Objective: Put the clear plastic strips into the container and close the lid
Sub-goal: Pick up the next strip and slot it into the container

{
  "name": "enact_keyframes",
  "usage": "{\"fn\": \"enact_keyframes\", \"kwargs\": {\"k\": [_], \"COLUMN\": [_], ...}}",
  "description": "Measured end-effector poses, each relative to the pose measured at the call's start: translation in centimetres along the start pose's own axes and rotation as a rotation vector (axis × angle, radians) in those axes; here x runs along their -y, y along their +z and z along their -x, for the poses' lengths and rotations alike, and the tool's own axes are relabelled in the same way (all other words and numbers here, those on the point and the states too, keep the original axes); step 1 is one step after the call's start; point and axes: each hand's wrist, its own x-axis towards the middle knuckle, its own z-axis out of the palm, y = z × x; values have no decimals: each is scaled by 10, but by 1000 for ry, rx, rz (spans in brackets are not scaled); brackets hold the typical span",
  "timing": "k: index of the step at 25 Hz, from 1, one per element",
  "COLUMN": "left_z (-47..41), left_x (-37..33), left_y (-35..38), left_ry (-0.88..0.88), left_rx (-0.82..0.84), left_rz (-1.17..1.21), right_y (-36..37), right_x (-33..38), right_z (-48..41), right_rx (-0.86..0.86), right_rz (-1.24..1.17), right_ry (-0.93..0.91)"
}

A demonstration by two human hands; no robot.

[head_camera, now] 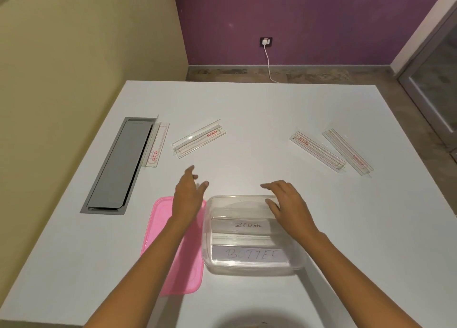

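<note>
A clear plastic container (294, 263) stands near the front of the white table, with strips inside marked "ZEBRA" and "BUTTER". Its pink lid (160, 231) lies flat to its left. My left hand (186, 196) hovers open above the lid's far end, holding nothing. Over the container's far right corner my right hand (288, 204) is open, fingers spread. Loose clear strips with red print lie farther out: one (199, 138) left of centre, one (156, 145) beside the grey panel, and two at the right (317, 150) (347, 151).
A grey recessed panel (118, 164) is set into the table's left side. The table (247, 105) ends at a yellow wall on the left and a purple wall behind, with a socket and white cable (268, 62). A glass door (435, 80) stands right.
</note>
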Motion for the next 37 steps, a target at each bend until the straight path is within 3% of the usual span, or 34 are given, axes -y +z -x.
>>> {"fn": "enact_keyframes", "kwargs": {"k": [5,11,22,27,33,37], "left_z": [-86,-153,-204,-190,-128,-87], "left_x": [-7,8,27,33,-21,-40], "left_y": [-1,12,13,13,18,26], "left_ry": [11,8,-82,-89,-314,-283], "left_rx": [-85,-182,-45,-7,240,418], "left_rz": [-216,-677,-750,-457,377,435], "right_y": [2,3,14,9,-3,-3], "right_x": [-14,-24,-30,-28,-13,1], "right_z": [-26,-40,-42,-40,-41,-50], "right_rx": [245,344,353,377,323,230], "right_rz": [54,-5,-72,-74,-125,-376], "right_ry": [-23,-36,5,15,96,242]}}
